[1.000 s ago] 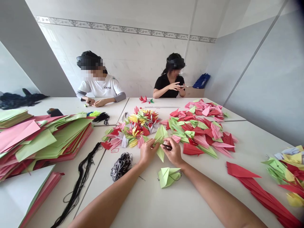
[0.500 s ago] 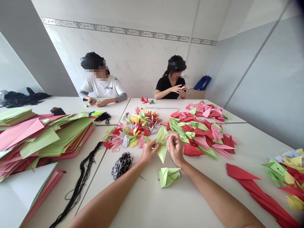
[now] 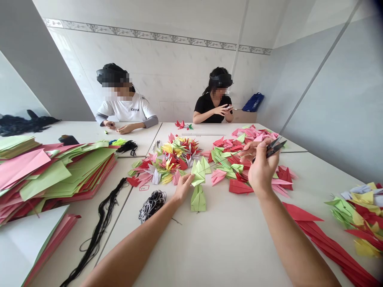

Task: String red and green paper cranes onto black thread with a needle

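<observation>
Pinched in my left hand (image 3: 185, 185) is a light green folded paper crane (image 3: 198, 171). A second green folded paper piece (image 3: 198, 200) sits just below it, its flat edge toward me. My right hand (image 3: 261, 163) is raised over the right-hand paper pile, closed around small dark scissors (image 3: 275, 146) whose blades point right. A thin dark thread (image 3: 223, 159) stretches from the held crane toward my right fingers. Whether those fingertips also grip a needle is too small to tell.
Piles of folded paper cranes (image 3: 176, 157) and red, green and pink pieces (image 3: 236, 163) lie ahead. A black-and-white thread bundle (image 3: 152, 205), black cords (image 3: 103, 223) and paper sheets (image 3: 74, 171) are leftward. Red strips (image 3: 323, 239) lie right. Two people sit across the table.
My right hand has pulled away from the crane, up and to the right, and the scissors now show. The lower green piece has shifted up and left, close under the held crane.
</observation>
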Available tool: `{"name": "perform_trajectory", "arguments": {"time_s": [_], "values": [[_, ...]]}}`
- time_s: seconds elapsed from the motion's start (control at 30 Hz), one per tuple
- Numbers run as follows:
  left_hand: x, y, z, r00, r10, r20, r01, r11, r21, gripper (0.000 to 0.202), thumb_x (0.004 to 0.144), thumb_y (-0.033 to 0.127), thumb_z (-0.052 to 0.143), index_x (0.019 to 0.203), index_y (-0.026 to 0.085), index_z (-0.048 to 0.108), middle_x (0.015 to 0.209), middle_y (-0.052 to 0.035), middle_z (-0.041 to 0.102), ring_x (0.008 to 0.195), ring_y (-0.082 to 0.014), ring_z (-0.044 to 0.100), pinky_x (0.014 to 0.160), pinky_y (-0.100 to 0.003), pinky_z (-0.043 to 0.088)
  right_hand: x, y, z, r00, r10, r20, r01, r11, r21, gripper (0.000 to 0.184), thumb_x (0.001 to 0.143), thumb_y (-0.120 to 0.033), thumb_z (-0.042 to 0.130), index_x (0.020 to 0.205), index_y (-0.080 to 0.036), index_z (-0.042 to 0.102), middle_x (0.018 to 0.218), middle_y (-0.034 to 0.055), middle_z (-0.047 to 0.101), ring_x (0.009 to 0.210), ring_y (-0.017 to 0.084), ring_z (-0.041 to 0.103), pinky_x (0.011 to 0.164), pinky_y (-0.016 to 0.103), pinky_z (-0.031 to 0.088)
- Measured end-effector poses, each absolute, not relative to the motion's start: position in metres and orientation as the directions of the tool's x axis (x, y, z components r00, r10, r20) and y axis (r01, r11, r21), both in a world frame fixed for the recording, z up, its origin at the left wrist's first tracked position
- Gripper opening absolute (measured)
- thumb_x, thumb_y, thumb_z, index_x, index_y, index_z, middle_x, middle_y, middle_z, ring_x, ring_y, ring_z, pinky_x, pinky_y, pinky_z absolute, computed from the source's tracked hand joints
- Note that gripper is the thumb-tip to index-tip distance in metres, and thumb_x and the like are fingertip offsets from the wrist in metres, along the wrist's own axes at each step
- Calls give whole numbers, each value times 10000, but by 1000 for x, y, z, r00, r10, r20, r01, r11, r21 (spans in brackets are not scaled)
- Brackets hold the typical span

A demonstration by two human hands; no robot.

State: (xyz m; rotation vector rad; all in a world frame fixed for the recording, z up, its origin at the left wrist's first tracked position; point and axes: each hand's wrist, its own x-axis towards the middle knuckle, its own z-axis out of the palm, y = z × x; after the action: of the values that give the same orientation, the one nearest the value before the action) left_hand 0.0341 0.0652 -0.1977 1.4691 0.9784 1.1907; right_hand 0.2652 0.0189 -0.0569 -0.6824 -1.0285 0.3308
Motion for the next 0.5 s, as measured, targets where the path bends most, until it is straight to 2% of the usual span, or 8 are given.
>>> {"name": "perform_trajectory", "arguments": {"time_s": [0.2, 0.37, 0.5], "values": [[36, 61, -194, 283, 934, 218, 32, -236, 971, 541, 868, 661, 571, 676, 156, 600, 626, -6, 543, 583, -133, 463, 557, -251, 349, 281, 8, -39, 486, 515, 706, 105, 767, -633, 167, 993, -376, 559, 982, -246, 454, 819, 13, 667, 536, 147, 685, 403, 240, 502], [36, 58, -188, 311, 910, 274, 87, -314, 945, 557, 923, 653, 491, 676, 162, 587, 644, -20, 557, 603, -150, 482, 575, -264, 374, 292, 7, -36, 512, 465, 722, 135, 786, -603, 159, 991, -329, 571, 1013, -248, 437, 830, 25, 676, 572, 160, 714, 465, 256, 541], [36, 50, -181, 302, 877, 375, 146, -431, 891, 472, 987, 544, 403, 857, 169, 658, 859, -67, 671, 818, -222, 602, 740, -305, 468, 293, 5, -35, 420, 548, 723, 170, 735, -656, 216, 985, -407, 594, 971, -254, 444, 810, 18, 666, 596, 180, 726, 434, 260, 543]]}}
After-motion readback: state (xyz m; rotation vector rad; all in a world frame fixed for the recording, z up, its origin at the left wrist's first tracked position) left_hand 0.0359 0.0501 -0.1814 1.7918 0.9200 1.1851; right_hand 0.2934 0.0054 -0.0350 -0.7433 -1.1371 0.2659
